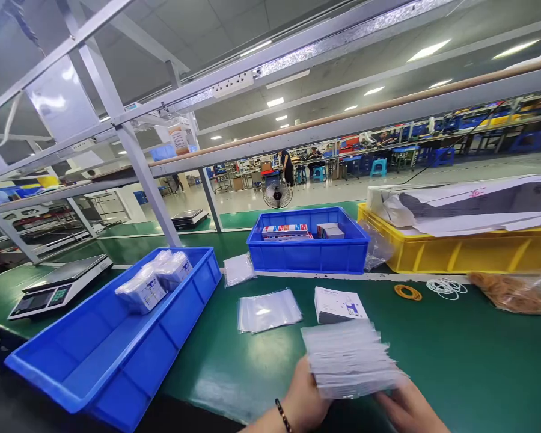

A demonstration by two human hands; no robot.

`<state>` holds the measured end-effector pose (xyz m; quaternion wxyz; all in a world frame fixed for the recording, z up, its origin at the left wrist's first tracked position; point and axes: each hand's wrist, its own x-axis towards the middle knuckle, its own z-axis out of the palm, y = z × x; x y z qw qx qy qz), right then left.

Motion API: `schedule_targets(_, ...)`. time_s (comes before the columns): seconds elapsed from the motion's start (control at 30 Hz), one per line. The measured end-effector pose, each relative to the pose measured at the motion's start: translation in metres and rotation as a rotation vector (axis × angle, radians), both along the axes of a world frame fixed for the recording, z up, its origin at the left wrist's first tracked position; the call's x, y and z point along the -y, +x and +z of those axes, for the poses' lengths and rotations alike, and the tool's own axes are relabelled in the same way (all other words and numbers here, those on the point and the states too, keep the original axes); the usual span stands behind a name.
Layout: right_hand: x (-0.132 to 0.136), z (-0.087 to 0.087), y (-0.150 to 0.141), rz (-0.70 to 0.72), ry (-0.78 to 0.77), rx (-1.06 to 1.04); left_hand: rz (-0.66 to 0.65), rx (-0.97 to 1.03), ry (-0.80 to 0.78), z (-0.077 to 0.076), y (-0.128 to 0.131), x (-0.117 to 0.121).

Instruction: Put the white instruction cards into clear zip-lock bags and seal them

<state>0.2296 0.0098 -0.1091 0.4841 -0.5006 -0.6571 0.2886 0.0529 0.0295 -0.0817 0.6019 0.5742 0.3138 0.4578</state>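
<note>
My left hand (304, 397) and my right hand (406, 409) both grip a fanned stack of white cards (349, 361) low over the green table (455, 355), at the bottom centre of the head view. The cards are blurred by motion. A beaded bracelet (282, 415) sits on my left wrist. Just beyond the held stack lies another stack of white printed leaflets (338, 304). Left of that, a pile of clear plastic bags (268, 310) rests flat on the table.
A long blue bin (94, 361) with bagged packs (153, 282) stands at left, beside a weighing scale (58, 285). A blue crate (309, 240) and a yellow crate (460, 249) stand behind. Rubber bands (408, 292), white rings (446, 287) and a bag of bands (518, 291) lie right.
</note>
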Motion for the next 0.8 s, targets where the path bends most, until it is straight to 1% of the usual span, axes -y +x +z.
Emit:
schedule_targets(0.03,-0.003,-0.007,0.005,-0.045,0.010,-0.008,0.021,-0.013,0.034,0.003,0.005,-0.006)
schedule_targets(0.1,-0.008,-0.021,0.014,-0.144,0.013,-0.037,0.074,0.002,0.063,0.003,0.013,-0.013)
schedule_targets(0.17,-0.011,-0.031,0.018,-0.226,0.010,-0.075,0.139,0.057,0.041,-0.001,0.018,-0.017)
schedule_targets(0.23,-0.012,-0.036,0.017,-0.261,0.010,-0.113,0.154,0.093,0.036,-0.006,0.021,-0.018)
schedule_targets(0.33,-0.013,-0.032,0.009,-0.254,0.015,-0.164,0.129,0.107,0.012,-0.009,0.026,-0.020)
schedule_targets(0.4,-0.015,-0.026,0.002,-0.272,0.033,-0.211,0.094,0.103,-0.023,-0.007,0.029,-0.023)
schedule_targets(0.5,-0.017,-0.017,-0.004,-0.309,0.053,-0.301,0.083,0.107,-0.069,-0.004,0.032,-0.027)
schedule_targets(0.57,-0.017,-0.014,-0.005,-0.280,0.030,-0.343,0.076,0.117,-0.062,-0.004,0.033,-0.029)
schedule_targets(0.67,-0.018,-0.013,0.003,-0.204,-0.005,-0.373,0.050,0.114,-0.050,-0.006,0.034,-0.031)
schedule_targets(0.8,-0.025,-0.018,0.023,-0.127,0.069,-0.505,0.058,0.058,-0.026,-0.006,0.035,-0.034)
